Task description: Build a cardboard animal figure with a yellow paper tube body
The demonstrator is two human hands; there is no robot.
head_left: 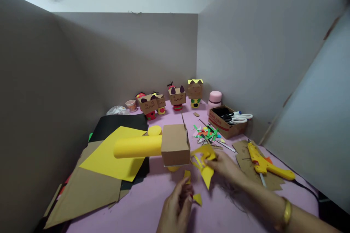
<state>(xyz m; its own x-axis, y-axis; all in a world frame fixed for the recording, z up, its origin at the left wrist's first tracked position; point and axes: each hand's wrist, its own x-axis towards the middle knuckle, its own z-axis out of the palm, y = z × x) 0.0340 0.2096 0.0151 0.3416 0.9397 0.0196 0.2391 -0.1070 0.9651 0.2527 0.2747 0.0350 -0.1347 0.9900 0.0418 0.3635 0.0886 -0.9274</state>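
My right hand [222, 165] pinches a bunch of cut yellow paper scraps [207, 174] just above the table, right of the cardboard box. At the front middle, my left hand [179, 204] has its fingers curled in, with a small yellow paper scrap [187, 176] at the fingertips. Another yellow scrap [197, 199] shows beside its thumb; whether the hand touches it is unclear. Just beyond both hands stands a brown cardboard box [175, 143] with a thin upright piece on its right side. A yellow paper tube [138, 146] extends left from it, and something yellow shows under it.
At left, yellow paper [123, 167] lies over cardboard [95, 193] and black sheets [117, 123]. Cardboard-headed figures [177, 96] and a pink bottle [215, 98] stand behind. To the right are colourful scraps [207, 133], a box of scissors [228, 123] and a corded yellow glue gun [262, 164].
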